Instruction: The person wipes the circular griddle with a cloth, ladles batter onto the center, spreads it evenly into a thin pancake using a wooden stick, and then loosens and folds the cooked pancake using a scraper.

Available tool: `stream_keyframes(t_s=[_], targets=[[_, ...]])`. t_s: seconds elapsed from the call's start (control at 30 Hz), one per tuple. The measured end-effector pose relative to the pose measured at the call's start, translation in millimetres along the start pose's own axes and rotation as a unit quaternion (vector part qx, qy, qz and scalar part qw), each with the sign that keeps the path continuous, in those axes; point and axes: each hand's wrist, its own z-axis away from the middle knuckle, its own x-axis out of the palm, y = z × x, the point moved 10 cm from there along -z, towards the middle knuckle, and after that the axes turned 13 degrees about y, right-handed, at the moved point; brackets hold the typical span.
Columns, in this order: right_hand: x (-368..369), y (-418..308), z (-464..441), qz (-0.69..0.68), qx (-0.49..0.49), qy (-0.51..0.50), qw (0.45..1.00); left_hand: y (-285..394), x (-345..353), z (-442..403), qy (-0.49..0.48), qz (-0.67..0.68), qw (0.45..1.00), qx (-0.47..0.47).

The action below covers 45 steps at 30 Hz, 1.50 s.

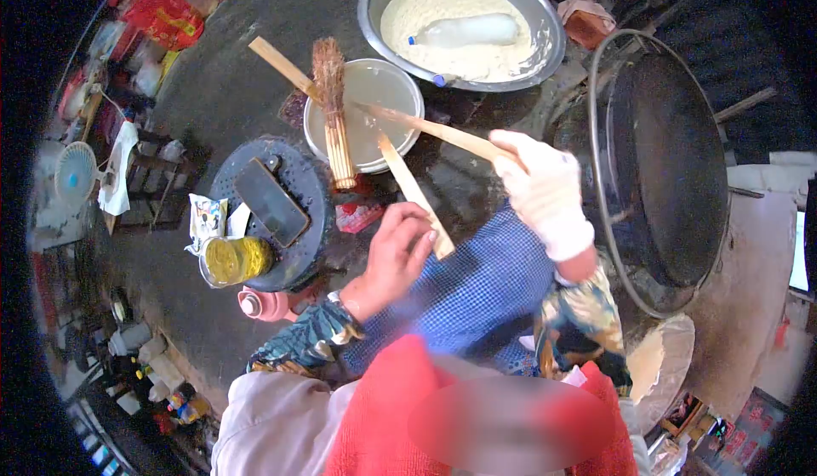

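Dark floor [196,93], bearing a metal basin [551,32], a white bucket [418,95] and a round stool [294,159]; on the stool, a phone [271,202] and a cup of yellow liquid [230,261].

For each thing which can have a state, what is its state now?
Left hand: bare, gripping wooden strip.
Right hand: gloved, gripping wooden stick.
Brush: laid across bucket.
Bucket: open, holding liquid.
Basin: open, holding pale mixture.
Bottle: on its side, capped.
Phone: screen dark.
Fan: spinning or not, cannot tell.

Your white-gloved right hand [545,188] looks bright against the dim dark-grey floor [225,93]. Far right of it, a blue-white rectangle [798,252] glares; below it, an oval blur veils your red textured cloth [379,416]. Fisheye distortion bends the blackened edges.
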Motion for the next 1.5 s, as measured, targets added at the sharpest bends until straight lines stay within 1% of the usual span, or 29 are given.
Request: stream_keyframes(t_s=[0.03, 0.1, 0.23, 0.27, 0.3, 0.37, 0.43, 0.5, 0.53, 0.57, 0.6, 0.63, 0.67, 0.7, 0.73, 0.8, 0.9, 0.93, 0.97, 1.03, 1.07, 1.1, 1.17, 1.23, 1.3, 1.37, 1.4, 1.43, 1.5], targets=[[-10, 21, 9, -0.083, 0.112, -0.024, 0.990, 4, 0, -5, 0.019, -0.028, 0.999, 0.025], [-31, 51, 35, -0.243, 0.313, -0.021, 0.918, 3, 3, -14, 0.034, -0.043, 0.998, 0.034], [-72, 81, 82, -0.328, 0.406, 0.136, 0.842, -7, 0, -31, 0.078, -0.042, 0.996, 0.010], [-59, 85, 92, -0.344, 0.398, 0.090, 0.845, -15, -2, -33, 0.081, -0.017, 0.996, -0.040], [-43, 89, 100, -0.359, 0.391, 0.044, 0.846, -17, -3, -36, 0.086, -0.020, 0.995, -0.036], [18, 76, 128, -0.389, 0.485, -0.154, 0.768, -40, -2, -34, 0.100, -0.007, 0.990, -0.101], [59, 48, 125, -0.381, 0.460, -0.276, 0.753, -85, 10, -30, 0.104, 0.040, 0.979, -0.171], [70, 33, 107, -0.494, 0.443, -0.232, 0.712, -103, 27, -38, 0.079, 0.163, 0.947, -0.266], [76, 32, 104, -0.482, 0.451, -0.212, 0.720, -101, 27, -50, 0.076, 0.159, 0.949, -0.261], [71, 30, 103, -0.486, 0.449, -0.206, 0.721, -107, 25, -61, 0.115, 0.201, 0.924, -0.305], [62, 29, 101, -0.534, 0.472, -0.163, 0.682, -114, 26, -75, 0.155, 0.245, 0.892, -0.347], [52, 31, 101, -0.578, 0.493, -0.121, 0.639, -129, 32, -92, 0.144, 0.256, 0.873, -0.390], [40, 40, 105, -0.552, 0.482, -0.124, 0.669, -140, 43, -107, 0.128, 0.309, 0.838, -0.432], [23, 50, 104, -0.534, 0.422, -0.094, 0.727, -148, 56, -123, 0.112, 0.360, 0.796, -0.473], [8, 65, 113, -0.501, 0.446, -0.081, 0.737, -162, 61, -148, 0.107, 0.361, 0.796, -0.475], [-21, 92, 135, -0.460, 0.474, -0.010, 0.750, -185, 114, -174, -0.044, 0.455, 0.683, -0.570], [-60, 119, 177, -0.445, 0.498, 0.128, 0.733, -199, 146, -208, -0.029, 0.496, 0.676, -0.545], [-66, 125, 192, -0.451, 0.535, 0.161, 0.696, -200, 148, -209, -0.024, 0.446, 0.716, -0.537], [-75, 128, 209, -0.452, 0.575, 0.212, 0.648, -198, 156, -212, -0.033, 0.444, 0.716, -0.537], [-86, 131, 232, -0.456, 0.594, 0.234, 0.621, -210, 189, -191, -0.125, 0.428, 0.593, -0.670], [-88, 133, 246, -0.455, 0.595, 0.242, 0.617, -257, 226, -197, -0.134, 0.482, 0.551, -0.668], [-92, 138, 260, -0.443, 0.577, 0.266, 0.633, -239, 231, -191, -0.140, 0.477, 0.552, -0.669], [-100, 140, 270, -0.433, 0.556, 0.297, 0.645, -192, 218, -184, -0.029, 0.481, 0.590, -0.647], [-120, 132, 264, -0.393, 0.511, 0.323, 0.693, -147, 208, -166, -0.059, 0.486, 0.580, -0.652], [-137, 132, 271, -0.364, 0.519, 0.321, 0.704, -74, 178, -160, -0.187, 0.403, 0.764, -0.468], [-132, 134, 288, -0.327, 0.574, 0.233, 0.714, -82, 166, -138, -0.199, 0.404, 0.752, -0.481], [-129, 135, 297, -0.366, 0.583, 0.299, 0.661, -85, 162, -130, -0.205, 0.408, 0.741, -0.492], [-128, 134, 298, -0.370, 0.583, 0.304, 0.656, -84, 161, -124, -0.209, 0.403, 0.744, -0.490], [-131, 130, 287, -0.386, 0.551, 0.312, 0.671, -86, 151, -124, -0.099, 0.503, 0.691, -0.509]])
